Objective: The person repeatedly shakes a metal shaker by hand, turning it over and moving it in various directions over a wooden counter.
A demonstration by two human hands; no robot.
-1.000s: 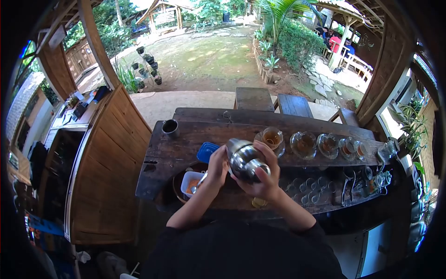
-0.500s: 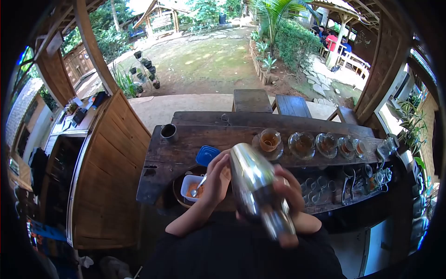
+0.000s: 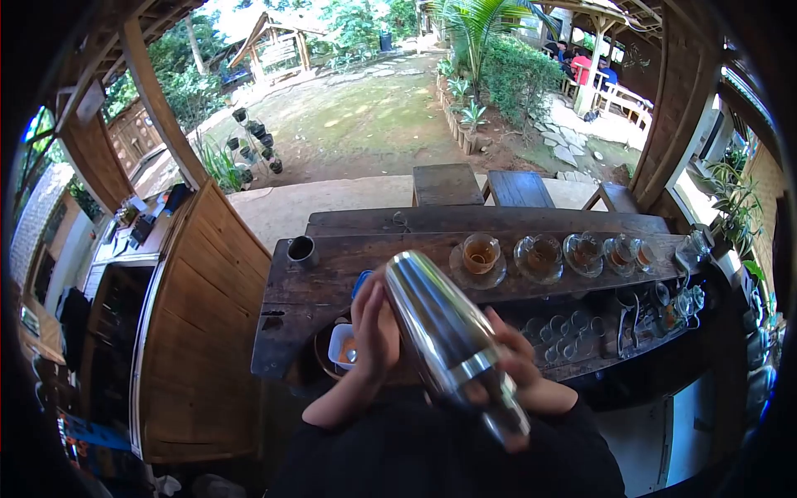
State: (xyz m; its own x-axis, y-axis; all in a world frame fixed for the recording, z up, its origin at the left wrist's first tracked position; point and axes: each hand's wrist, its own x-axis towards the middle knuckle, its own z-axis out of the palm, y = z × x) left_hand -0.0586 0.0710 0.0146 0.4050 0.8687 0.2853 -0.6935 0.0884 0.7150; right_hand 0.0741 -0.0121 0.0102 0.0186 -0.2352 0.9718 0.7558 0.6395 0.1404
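Observation:
A shiny metal cocktail shaker point(image 3: 440, 319) is held aslant before my body, its broad base up to the left and its narrow cap end down to the right. My left hand point(image 3: 375, 328) presses against the base end, fingers pointing up. Around the shoulder and cap end my right hand point(image 3: 516, 357) is wrapped, slightly blurred. Behind my left hand, a white plastic tub point(image 3: 339, 344) with orange-brown powder and a spoon point(image 3: 352, 355) is partly hidden. Only a sliver of a blue lid point(image 3: 359, 284) shows.
Glass cups of amber drink on saucers line the wooden counter point(image 3: 349, 261), the nearest being one cup point(image 3: 481, 256). A dark mug point(image 3: 302, 251) stands at left. Several upturned glasses point(image 3: 564, 336) sit on the lower shelf by metal tongs point(image 3: 628, 324). Stools point(image 3: 519, 189) stand beyond.
The shaker has swung slightly left, and its cap end is lower. My left hand has moved with it and covers more of the tub and blue lid. The view has shifted a little.

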